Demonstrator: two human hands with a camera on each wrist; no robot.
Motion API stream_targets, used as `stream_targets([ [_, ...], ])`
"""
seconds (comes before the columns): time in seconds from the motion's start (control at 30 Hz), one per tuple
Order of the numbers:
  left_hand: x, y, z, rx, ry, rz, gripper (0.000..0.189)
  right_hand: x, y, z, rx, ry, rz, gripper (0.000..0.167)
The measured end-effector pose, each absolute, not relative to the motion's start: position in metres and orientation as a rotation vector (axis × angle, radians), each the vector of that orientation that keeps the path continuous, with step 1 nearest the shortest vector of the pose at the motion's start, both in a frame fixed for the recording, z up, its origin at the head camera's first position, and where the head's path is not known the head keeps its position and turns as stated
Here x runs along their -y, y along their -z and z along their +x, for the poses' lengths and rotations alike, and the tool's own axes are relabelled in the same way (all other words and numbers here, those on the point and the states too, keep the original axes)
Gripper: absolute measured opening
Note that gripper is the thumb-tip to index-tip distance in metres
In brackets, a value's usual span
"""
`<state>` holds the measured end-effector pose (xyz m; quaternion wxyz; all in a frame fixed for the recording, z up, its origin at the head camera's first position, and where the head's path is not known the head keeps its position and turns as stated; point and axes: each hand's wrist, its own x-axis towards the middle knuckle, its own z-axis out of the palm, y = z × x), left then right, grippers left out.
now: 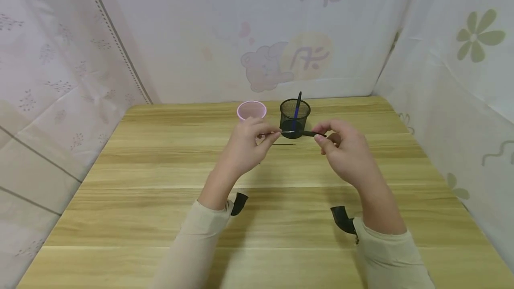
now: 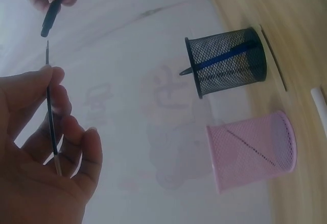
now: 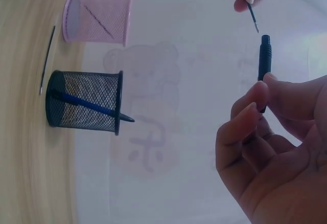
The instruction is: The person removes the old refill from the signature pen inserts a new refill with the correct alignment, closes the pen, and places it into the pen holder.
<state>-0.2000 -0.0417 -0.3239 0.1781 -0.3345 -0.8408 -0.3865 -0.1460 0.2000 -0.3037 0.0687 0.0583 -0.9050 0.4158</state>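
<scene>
The refill [image 2: 50,106] is pinched by the left hand [image 1: 246,146] above the desk [image 1: 160,217], a black barrel [image 3: 264,60] by the right hand [image 1: 345,153]; their joining seems not yet done; one pen [image 3: 87,103] stands in the black cup [image 3: 102,83].

In the head view, the left hand [image 1: 249,146] is hiding part of the pink mesh cup [image 1: 251,110]; the right hand [image 3: 283,168] is partly covering a black pen barrel [image 3: 264,58]; the left wrist view is cropping a white rod [image 2: 320,109]
</scene>
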Motion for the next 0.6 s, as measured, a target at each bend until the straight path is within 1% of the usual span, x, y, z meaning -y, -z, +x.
stream_targets([
  [0.23,0.04,0.327,-0.195,2.321,1.125,-0.996,0.011,-0.195,0.303,-0.143,2.703,-1.186,0.239,0.014],
  [0.6,0.039,0.331,-0.189,2.371,1.107,-0.983,0.011,-0.189,0.303,-0.141,2.686,-1.133,0.274,0.011],
])
